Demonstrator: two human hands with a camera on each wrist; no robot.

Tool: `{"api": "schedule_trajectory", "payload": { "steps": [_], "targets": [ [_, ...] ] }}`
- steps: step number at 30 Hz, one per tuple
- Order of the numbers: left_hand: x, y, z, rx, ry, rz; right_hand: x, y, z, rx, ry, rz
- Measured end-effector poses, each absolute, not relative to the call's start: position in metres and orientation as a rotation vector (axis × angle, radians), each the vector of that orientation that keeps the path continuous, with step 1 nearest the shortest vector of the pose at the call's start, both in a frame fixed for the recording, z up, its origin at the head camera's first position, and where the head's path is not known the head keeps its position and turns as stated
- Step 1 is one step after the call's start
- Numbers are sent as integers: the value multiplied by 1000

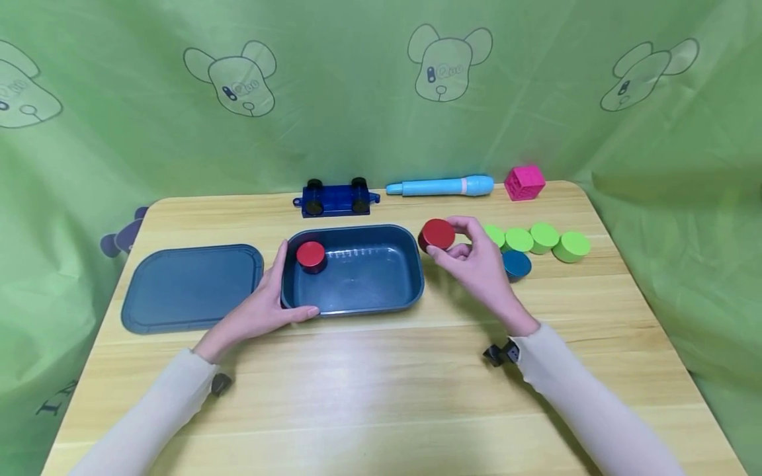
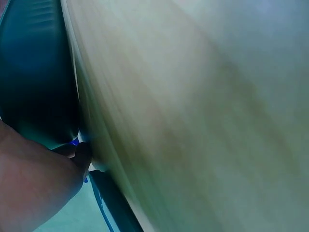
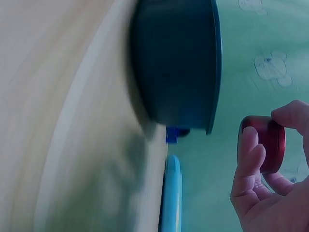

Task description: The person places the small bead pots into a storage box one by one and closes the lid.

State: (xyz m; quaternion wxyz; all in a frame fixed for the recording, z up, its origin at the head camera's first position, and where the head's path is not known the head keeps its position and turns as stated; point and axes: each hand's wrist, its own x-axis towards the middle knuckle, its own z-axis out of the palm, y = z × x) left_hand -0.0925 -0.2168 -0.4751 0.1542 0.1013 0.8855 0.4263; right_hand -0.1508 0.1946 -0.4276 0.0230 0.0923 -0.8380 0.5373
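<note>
A dark blue open plastic container (image 1: 357, 311) sits mid-table, with one red cylinder (image 1: 311, 256) inside near its far left corner. My left hand (image 1: 268, 299) rests against its left end, fingers straight along the side and thumb at the near rim. In the left wrist view, the container wall (image 2: 36, 72) shows beside the hand (image 2: 38, 176). Just beyond the container's right end, my right hand (image 1: 476, 261) grips a second red cylinder (image 1: 437, 234) between thumb and fingers. The right wrist view shows this cylinder (image 3: 271, 142) raised, apart from the container.
Several light green cylinders (image 1: 544, 238) and a blue cylinder (image 1: 516, 266) stand right of my right hand. A flat dark blue lid (image 1: 190, 287) lies at left. Along the back edge are a blue wheeled toy (image 1: 336, 199), a light blue microphone-shaped stick (image 1: 440, 186) and a pink cube (image 1: 524, 183).
</note>
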Motion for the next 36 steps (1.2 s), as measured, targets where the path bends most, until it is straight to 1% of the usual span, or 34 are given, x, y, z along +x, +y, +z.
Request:
{"api": "schedule_trajectory", "payload": {
  "steps": [12, 20, 26, 36],
  "targets": [
    [-92, -218, -476, 280, 2541, 1221, -161, 138, -430, 375, -2701, 1661],
    [-93, -217, -476, 272, 2534, 1231, -168, 107, -437, 433, -2792, 1540],
    [-93, -218, -475, 269, 2534, 1230, -172, 88, -440, 477, -2882, 1427],
    [-94, -218, -475, 276, 2532, 1218, -180, 66, -452, 440, -3066, 1311]
  ]
}}
